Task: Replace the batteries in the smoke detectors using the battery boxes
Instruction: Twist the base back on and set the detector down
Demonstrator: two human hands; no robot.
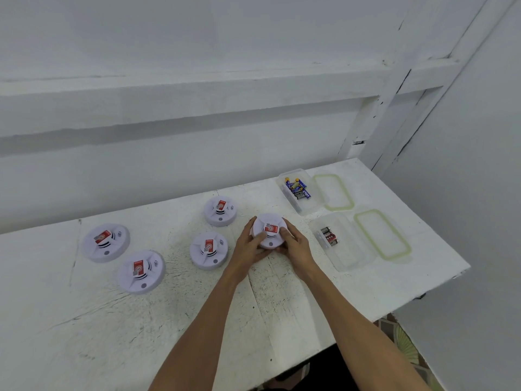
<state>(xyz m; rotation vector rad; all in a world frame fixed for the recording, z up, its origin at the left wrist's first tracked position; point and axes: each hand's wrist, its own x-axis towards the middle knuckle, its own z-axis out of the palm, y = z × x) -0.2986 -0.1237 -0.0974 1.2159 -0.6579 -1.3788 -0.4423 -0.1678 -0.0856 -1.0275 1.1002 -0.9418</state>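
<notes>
White smoke detector (269, 231), gripped on the table (282, 292) by our left hand (249, 245) and right hand (296, 245).
We clasp its rim, likely to twist it open; battery boxes (298, 193) sit open nearby.

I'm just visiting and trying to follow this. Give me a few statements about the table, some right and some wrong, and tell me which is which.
1. Both hands grip one smoke detector. True: the left hand and right hand hold its two sides.
2. Three detectors are on the table. False: five, counting the held one.
3. Both battery boxes are open. True: the lids lie beside the far box and the near box.
4. The near box holds blue batteries. False: its batteries are dark with red; the blue ones are in the far box.
5. The boxes lie left of the detectors. False: they are to the right.
</notes>
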